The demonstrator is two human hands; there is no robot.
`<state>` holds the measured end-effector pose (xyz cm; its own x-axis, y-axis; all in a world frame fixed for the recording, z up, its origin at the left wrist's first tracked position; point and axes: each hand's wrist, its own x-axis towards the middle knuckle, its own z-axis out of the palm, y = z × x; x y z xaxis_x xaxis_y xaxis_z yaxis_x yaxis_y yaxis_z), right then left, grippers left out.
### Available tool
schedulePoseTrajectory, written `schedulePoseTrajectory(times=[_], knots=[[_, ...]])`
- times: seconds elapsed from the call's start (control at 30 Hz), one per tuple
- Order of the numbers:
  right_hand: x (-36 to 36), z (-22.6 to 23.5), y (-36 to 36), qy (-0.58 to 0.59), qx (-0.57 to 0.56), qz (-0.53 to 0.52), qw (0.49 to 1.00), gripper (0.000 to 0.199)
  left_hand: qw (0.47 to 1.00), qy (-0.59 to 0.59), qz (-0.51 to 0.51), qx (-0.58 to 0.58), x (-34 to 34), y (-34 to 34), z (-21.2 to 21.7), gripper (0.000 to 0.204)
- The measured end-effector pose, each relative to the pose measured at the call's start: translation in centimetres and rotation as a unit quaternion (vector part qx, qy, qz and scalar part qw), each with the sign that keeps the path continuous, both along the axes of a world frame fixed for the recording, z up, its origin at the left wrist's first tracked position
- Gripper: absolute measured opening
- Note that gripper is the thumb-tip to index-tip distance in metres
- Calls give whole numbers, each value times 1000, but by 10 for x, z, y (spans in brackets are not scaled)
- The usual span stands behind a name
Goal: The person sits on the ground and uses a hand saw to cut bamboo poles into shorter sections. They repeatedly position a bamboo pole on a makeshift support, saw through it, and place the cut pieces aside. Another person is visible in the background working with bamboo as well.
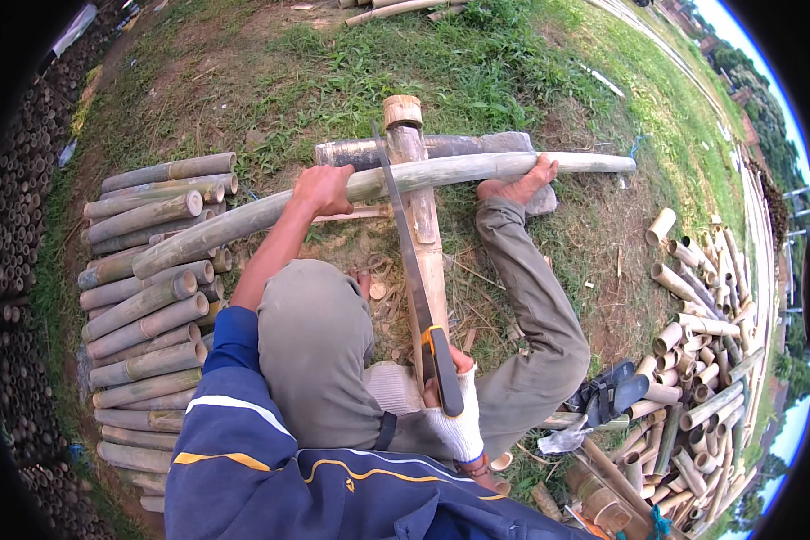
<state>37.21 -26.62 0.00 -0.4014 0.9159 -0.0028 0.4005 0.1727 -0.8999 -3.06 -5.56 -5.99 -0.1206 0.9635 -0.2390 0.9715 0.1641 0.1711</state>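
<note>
Left grip point(325, 191) clasps curved, grey-green bamboo pole point(445, 172).

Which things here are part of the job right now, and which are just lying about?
In use:
- handsaw, in the right grip
- bamboo pole, under the left grip
- support beam beneath the pole

Seemingly lying about:
- stacked bamboo lengths, left
- heap of short bamboo pieces, right
- dark sandals
- clear plastic bag
</note>
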Motion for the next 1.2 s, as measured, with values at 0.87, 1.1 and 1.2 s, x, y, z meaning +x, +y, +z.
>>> schedulePoseTrajectory(times=[0.87,1.1,1.2], knots=[[-88,-29,114,118,-85,15,989,63,1000,8,24,15,3,-5,5,54],[-125,-35,168,184,-32,7,982,64,1000,-9,-9,5,12,8,9,59],[-49,-19,62,92,-57,0,994,69,1000,-1,0,0,-3,3,9,62]])
